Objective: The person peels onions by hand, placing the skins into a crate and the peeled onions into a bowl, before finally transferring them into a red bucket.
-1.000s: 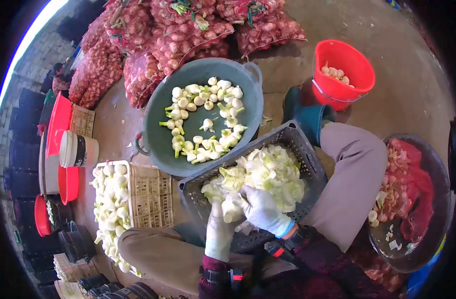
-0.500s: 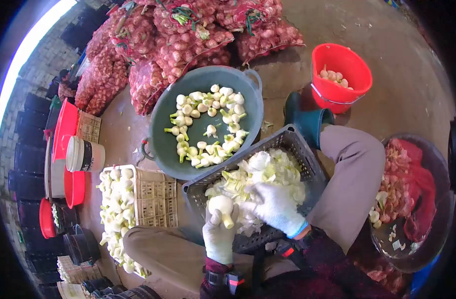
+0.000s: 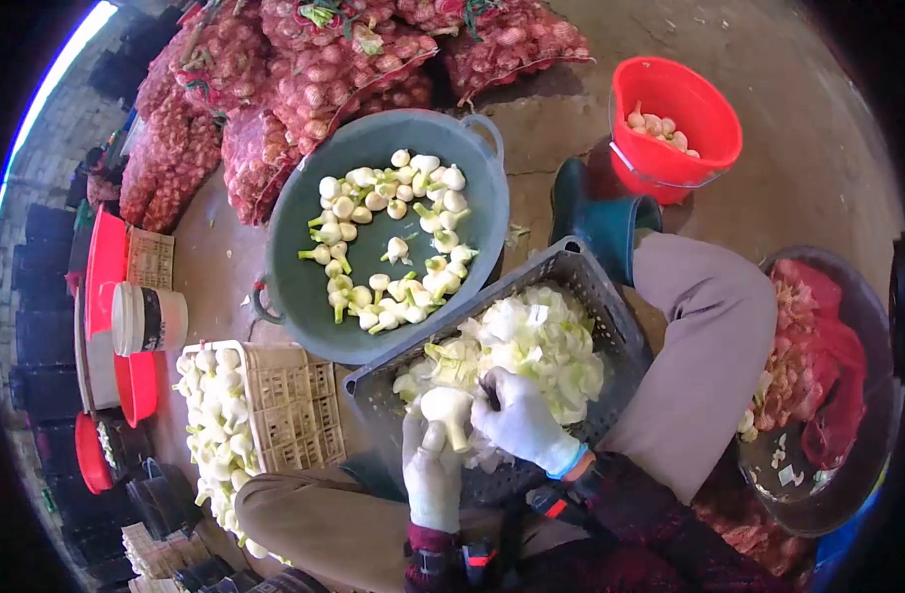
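My left hand (image 3: 431, 474), in a white glove, grips a peeled white garlic bulb (image 3: 445, 410) with its short stem pointing down and right. My right hand (image 3: 524, 420), gloved too, is right beside the bulb with fingers curled closed; a dark patch shows at the fingertips, and what they pinch, if anything, I cannot make out. Both hands are over the near side of a dark plastic crate (image 3: 366, 381) heaped with garlic skins (image 3: 536, 331). Beyond it, a round grey-green tub (image 3: 309, 203) holds many peeled bulbs (image 3: 398, 247), some with green stems.
Red net sacks of bulbs (image 3: 334, 74) are piled at the back. A red bucket (image 3: 685, 163) with some bulbs stands back right. A dark basin (image 3: 872, 435) with unpeeled garlic and red netting is at right. A cream crate (image 3: 294, 405) full of bulbs sits at left.
The view has shifted slightly, so the tub sits further left. My right hand's fingers, blurred over the skins before, are now curled in close to the bulb. My left hand keeps its hold.
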Available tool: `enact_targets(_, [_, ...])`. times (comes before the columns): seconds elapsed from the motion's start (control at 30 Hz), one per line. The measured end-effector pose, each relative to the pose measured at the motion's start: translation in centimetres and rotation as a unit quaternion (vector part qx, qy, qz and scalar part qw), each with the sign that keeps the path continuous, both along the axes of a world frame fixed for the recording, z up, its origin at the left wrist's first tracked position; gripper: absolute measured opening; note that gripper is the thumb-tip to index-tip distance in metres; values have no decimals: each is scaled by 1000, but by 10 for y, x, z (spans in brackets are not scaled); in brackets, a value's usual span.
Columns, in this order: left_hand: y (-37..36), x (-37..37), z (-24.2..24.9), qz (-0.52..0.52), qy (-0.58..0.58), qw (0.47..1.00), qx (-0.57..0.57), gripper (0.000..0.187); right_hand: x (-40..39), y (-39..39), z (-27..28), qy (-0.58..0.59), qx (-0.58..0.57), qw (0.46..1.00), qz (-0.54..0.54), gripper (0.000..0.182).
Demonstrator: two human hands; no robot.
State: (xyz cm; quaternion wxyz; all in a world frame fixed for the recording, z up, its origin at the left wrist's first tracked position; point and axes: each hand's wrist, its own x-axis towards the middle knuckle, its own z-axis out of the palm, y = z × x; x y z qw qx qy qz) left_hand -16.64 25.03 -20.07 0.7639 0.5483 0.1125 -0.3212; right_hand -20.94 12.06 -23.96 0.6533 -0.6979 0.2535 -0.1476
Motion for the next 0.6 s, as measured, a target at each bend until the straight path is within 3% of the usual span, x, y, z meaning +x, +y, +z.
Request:
enact_targets(0.07, [-12, 3, 9, -5, -11, 1000, -10, 46, 0, 2, 5, -26, -151, 988, -7, 12])
enact_targets(0.1, [-9, 4, 8, -51, -20, 996, 66, 42, -1, 4, 7, -23, -179, 984, 3, 11])
enact_targets(0.13, [-6, 3, 6, -94, -28, 985, 141, 38, -2, 7, 3, -17, -177, 984, 13, 11])
enact_targets(0.23, [8, 0, -16, -19, -37, 990, 135, 32, 7, 11, -1, -39, -196, 980, 7, 12])
enact_targets(0.27, [11, 2, -16, -5, -41, 990, 134, 34, 9, 9, -7, -41, -125, 991, -14, 13])
enact_targets(0.33, [13, 6, -10, 10, -6, 995, 100, 38, 10, -14, -3, 54, -143, 986, -71, 15])
enact_targets(0.4, [22, 6, -3, 14, 58, 997, -49, 47, 15, -42, -9, 106, -128, 979, -121, 17])
enact_targets(0.43, [23, 4, -8, 36, 50, 996, -61, 49, 12, -48, -6, 173, -197, 961, -85, 18])
enact_targets(0.53, [23, 1, -1, 27, 53, 991, -117, 49, -7, -34, 44, 58, -218, 974, -35, 24])
enact_targets(0.57, [26, 2, -8, 34, 95, 976, -192, 42, -10, -28, 35, -27, -166, 986, 12, 29])
enact_targets(0.6, [27, 0, -15, 43, 90, 976, -192, 42, -16, -25, 30, -32, -164, 986, 22, 29])
